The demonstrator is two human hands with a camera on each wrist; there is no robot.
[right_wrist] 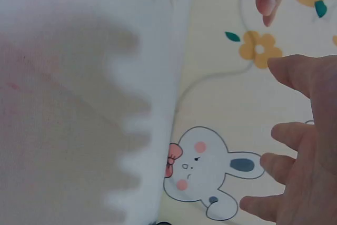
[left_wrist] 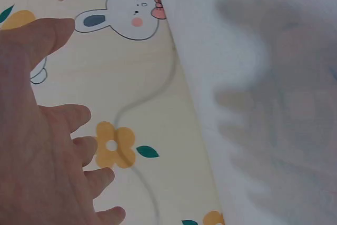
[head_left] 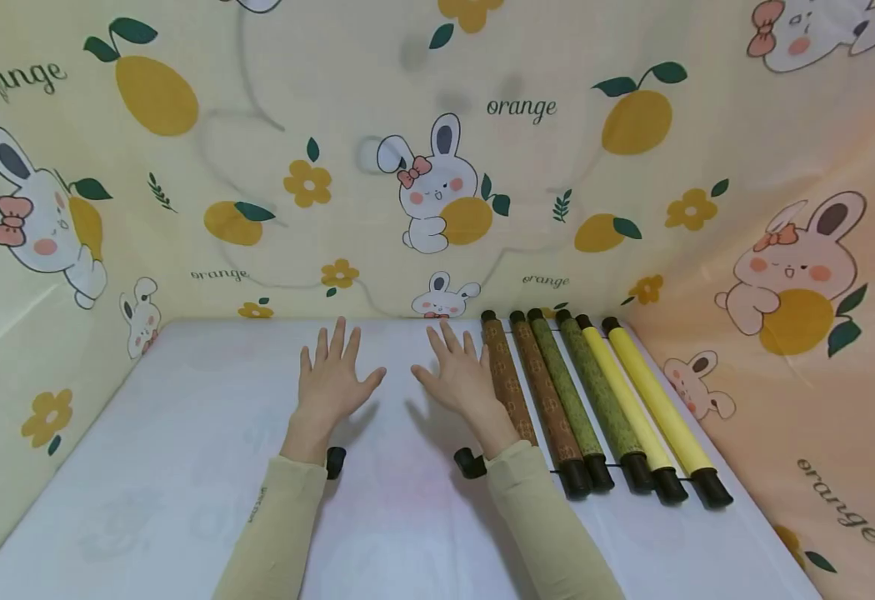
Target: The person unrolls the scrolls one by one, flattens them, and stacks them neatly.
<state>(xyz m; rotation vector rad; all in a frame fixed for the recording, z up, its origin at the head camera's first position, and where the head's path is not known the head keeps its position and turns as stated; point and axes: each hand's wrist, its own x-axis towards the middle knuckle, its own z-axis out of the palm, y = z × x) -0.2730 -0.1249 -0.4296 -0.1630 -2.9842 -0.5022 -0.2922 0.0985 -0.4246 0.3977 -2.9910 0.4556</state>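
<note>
Over the middle of the white table my left hand hovers with straight, spread fingers, holding nothing. Opposite it, my right hand is held the same way, also with nothing in it. In the left wrist view the left hand casts a shadow on the white surface, and so does the right hand in the right wrist view. Closest to the right hand lies a brown patterned roll with a dark end cap; the right forearm hides its near end.
Right of it lie another brown roll, two green rolls and two yellow rolls, all black-capped. Printed cloth walls surround the white table at the back and sides.
</note>
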